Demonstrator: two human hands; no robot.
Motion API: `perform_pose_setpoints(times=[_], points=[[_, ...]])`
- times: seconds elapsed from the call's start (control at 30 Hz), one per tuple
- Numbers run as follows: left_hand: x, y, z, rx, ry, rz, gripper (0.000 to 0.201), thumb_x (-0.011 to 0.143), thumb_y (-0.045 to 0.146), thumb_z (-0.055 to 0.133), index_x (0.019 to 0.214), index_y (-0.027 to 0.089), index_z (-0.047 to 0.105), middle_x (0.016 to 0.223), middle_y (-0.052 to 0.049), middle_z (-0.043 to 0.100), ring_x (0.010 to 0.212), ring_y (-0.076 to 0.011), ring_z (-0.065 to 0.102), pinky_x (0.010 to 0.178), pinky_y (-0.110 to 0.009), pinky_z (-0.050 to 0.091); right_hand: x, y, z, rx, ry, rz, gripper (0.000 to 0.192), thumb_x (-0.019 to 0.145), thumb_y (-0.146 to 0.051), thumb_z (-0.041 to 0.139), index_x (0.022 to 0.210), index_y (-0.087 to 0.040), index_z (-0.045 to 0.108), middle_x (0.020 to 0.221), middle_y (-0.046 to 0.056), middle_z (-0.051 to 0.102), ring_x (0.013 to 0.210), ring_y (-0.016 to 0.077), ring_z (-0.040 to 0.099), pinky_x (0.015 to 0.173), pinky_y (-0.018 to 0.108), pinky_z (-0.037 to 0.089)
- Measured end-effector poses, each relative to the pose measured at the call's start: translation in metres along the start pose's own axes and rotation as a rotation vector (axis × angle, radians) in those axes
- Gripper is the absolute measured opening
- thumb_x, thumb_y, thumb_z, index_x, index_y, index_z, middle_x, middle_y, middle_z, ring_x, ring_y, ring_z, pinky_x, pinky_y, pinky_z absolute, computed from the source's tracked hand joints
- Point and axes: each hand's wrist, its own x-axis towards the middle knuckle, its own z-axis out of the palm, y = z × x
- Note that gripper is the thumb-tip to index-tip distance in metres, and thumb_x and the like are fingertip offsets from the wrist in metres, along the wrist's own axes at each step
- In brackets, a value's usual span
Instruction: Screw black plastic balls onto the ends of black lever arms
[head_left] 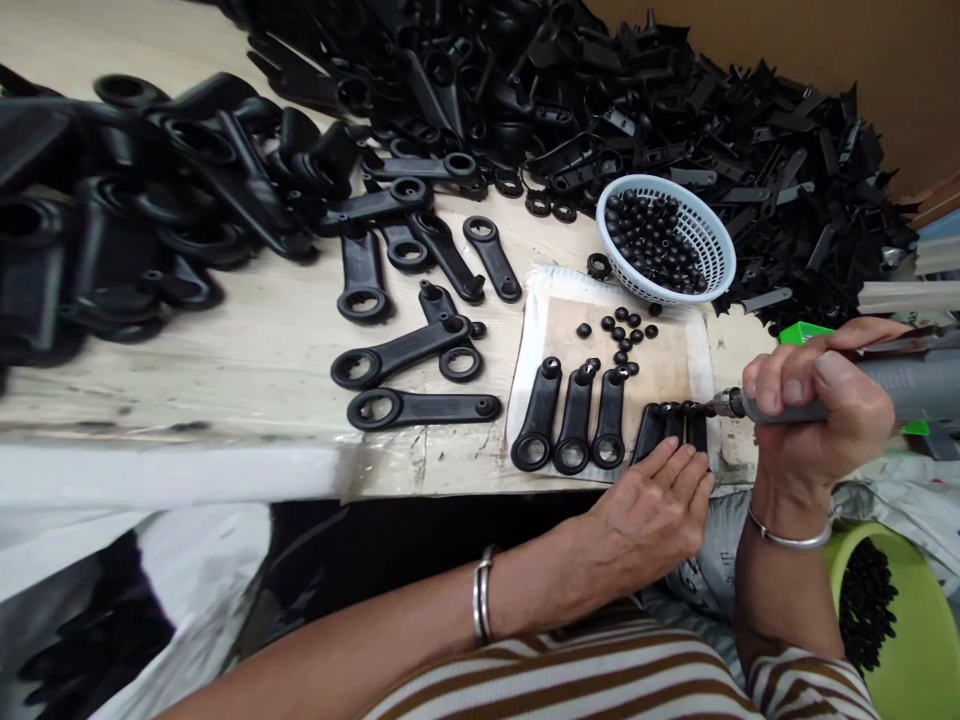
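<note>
My right hand (832, 405) is wrapped around a grey power screwdriver (915, 388), held sideways. The tool's metal tip points left and meets the end of the rightmost handle in a row of several black plastic crank handles (651, 432). My left hand (649, 510) lies with its fingers stretched out over the near ends of that row, which it partly hides. To its left, three more crank handles (575, 420) lie side by side on a white-edged board (679, 345). Several black round knobs (626, 330) are scattered behind them.
A light-blue basket (724, 245) full of black knobs stands behind the board. Loose crank handles (420, 408) lie to the left, with large heaps of black parts (780, 160) at the back. A yellow-green bucket (911, 640) with black pieces sits below right.
</note>
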Motion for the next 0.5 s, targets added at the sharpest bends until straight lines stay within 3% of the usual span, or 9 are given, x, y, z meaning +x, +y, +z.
perform_pose_setpoints(times=[0.33,0.5], points=[[0.0038,-0.0002,-0.0057,-0.002,0.03,-0.014,0.024,0.092,0.013,0.048,0.107,0.007,0.066,0.116,-0.014,0.071,0.109,-0.0229,0.067,0.104,-0.038,0.046,-0.004,0.0079,0.0094,0.014,0.009,-0.032,0.017,0.071,-0.017,0.072,0.075,-0.023,0.057,0.045,-0.011,0.047,0.031,0.0067,0.04,0.033,0.022,0.036],[0.0031,-0.0009,-0.0061,-0.009,0.027,-0.017,0.025,0.093,0.013,0.048,0.109,0.007,0.066,0.116,-0.014,0.07,0.11,-0.0222,0.067,0.104,-0.037,0.046,-0.0025,0.0082,0.0073,-0.052,-0.221,0.008,0.026,0.078,-0.026,0.069,0.059,-0.021,0.052,0.042,-0.008,0.044,0.033,0.0071,0.042,0.033,0.021,0.034]])
